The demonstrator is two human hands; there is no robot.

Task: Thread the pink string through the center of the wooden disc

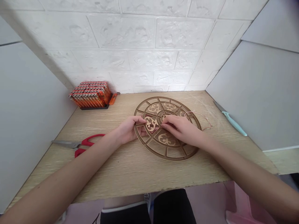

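Observation:
A round brown fretwork disc (167, 151) with scroll cut-outs lies flat on the wooden table (130, 168). My left hand (130, 129) grips the disc's left rim, fingers curled over the edge. My right hand (181, 129) rests on the disc's middle, fingertips pinched together near the centre. A thin copper-coloured wire (203, 119) loops out from under my right hand toward the right; whether the pinch holds it is hidden.
Red-handled scissors (80, 143) lie at the left of the table. A tray of orange lighters (91, 95) stands at the back left. A teal-handled knife (232, 122) lies along the right wall. Grey panels close in both sides.

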